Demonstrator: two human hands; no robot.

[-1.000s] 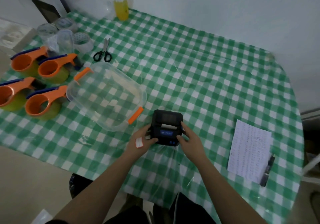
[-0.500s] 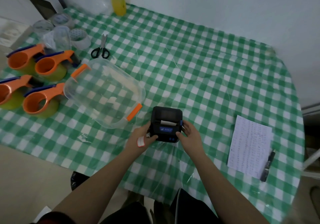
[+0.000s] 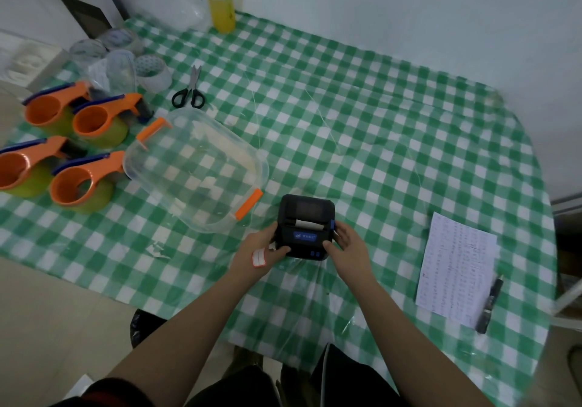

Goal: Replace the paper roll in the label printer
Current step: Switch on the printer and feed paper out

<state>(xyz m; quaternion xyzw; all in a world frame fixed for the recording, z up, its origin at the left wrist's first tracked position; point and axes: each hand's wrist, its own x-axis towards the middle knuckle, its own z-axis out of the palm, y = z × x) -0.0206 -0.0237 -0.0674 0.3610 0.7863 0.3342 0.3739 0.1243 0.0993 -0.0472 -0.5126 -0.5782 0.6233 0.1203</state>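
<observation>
A small black label printer [image 3: 304, 217] sits on the green checked tablecloth near the table's front edge. Its lid is closed, and a strip of white paper [image 3: 310, 224] shows at the slot. My left hand [image 3: 256, 254] grips the printer's left side; a white label with a red border [image 3: 259, 258] is stuck on the back of that hand. My right hand [image 3: 346, 246] holds the right side, with its fingertips by the blue side button [image 3: 332, 224]. The paper roll inside is hidden.
A clear plastic box with orange clips [image 3: 195, 167] lies just left of the printer. Several orange tape dispensers [image 3: 78, 183] stand at the far left, with tape rolls [image 3: 154, 71] and scissors [image 3: 189, 93] behind. A printed sheet [image 3: 456, 268] and a pen [image 3: 489, 304] lie at the right.
My right hand has shifted up along the printer's right side, to the blue button. My left hand has kept its hold on the left side. The printer has stayed in place.
</observation>
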